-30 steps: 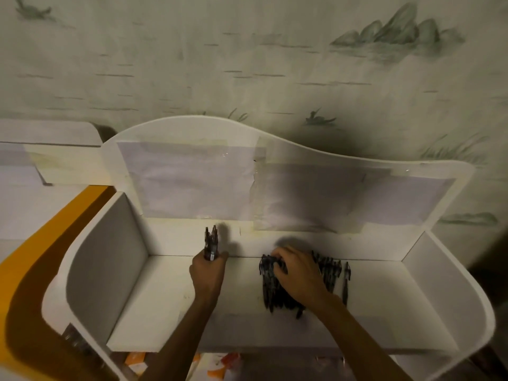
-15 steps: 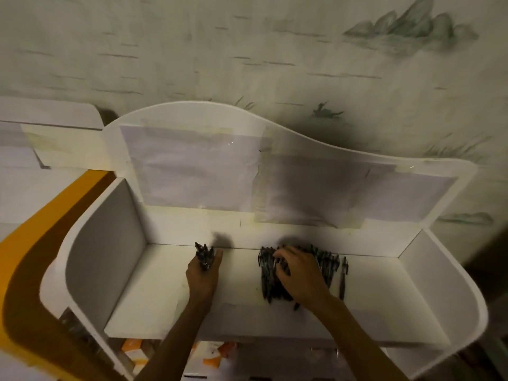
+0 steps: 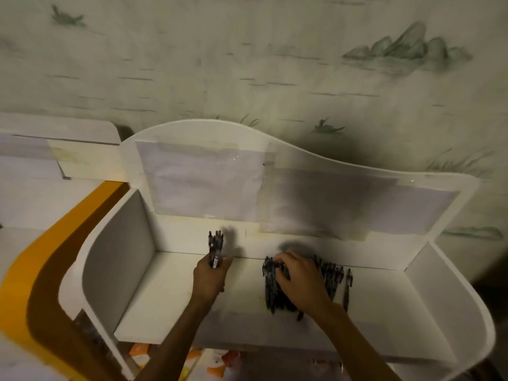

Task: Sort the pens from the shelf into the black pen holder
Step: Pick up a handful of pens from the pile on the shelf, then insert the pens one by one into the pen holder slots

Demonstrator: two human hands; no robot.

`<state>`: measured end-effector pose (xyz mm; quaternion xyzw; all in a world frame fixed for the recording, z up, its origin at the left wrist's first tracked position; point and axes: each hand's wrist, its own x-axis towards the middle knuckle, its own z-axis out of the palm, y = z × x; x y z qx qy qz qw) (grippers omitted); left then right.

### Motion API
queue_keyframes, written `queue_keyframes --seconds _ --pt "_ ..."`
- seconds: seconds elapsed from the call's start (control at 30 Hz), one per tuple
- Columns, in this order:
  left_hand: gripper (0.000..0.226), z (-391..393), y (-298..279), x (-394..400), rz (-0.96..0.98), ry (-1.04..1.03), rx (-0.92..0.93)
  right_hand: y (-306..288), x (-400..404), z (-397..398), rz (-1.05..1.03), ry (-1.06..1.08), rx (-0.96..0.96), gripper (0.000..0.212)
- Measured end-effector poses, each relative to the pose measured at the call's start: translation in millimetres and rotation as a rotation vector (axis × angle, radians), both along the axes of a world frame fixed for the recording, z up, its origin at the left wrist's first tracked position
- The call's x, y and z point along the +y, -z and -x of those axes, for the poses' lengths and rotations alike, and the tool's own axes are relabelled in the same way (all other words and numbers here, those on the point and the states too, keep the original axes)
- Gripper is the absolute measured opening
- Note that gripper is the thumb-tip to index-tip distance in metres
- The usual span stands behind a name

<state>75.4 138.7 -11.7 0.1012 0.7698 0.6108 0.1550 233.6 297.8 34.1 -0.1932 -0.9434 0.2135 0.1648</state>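
A pile of black pens (image 3: pixel 327 279) lies on the white shelf (image 3: pixel 154 306), right of its middle near the back wall. My right hand (image 3: pixel 299 281) rests on the pile, its fingers curled round some pens at the pile's left end. My left hand (image 3: pixel 210 279) holds a small bundle of black pens (image 3: pixel 215 247) upright, to the left of the pile. One pen (image 3: pixel 347 288) lies apart at the pile's right edge. No black pen holder is in view.
The shelf has a curved left side panel (image 3: pixel 115 254), a right side panel (image 3: pixel 450 292) and a tall wavy back board (image 3: pixel 330 171) with taped paper sheets. An orange band (image 3: pixel 38 265) runs at the left. Colourful items (image 3: pixel 217 364) show below the shelf's front edge.
The bundle in my left hand dipped lower and then rose upright again. My right hand stays on the pile, its fingers working at the left end. The camera view shifted.
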Motion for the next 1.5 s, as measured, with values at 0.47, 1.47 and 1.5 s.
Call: queue_keyframes --seconds 0.47,1.47,1.5 --pt "0.017 14.2 -119.1 -84.2 -0.115 -0.009 0.157 -68.3 -61.6 90.4 0.058 -0.241 0.152 0.026" --pt "0.013 67.1 -187.5 -563.2 -0.268 -0.403 0.401 -124.9 -538.0 249.4 0.058 -0.621 0.286 0.024" --pt "0.014 69.4 -186.0 -577.8 -0.264 -0.412 0.405 -121.2 -552.0 252.5 0.065 -0.636 0.273 0.024"
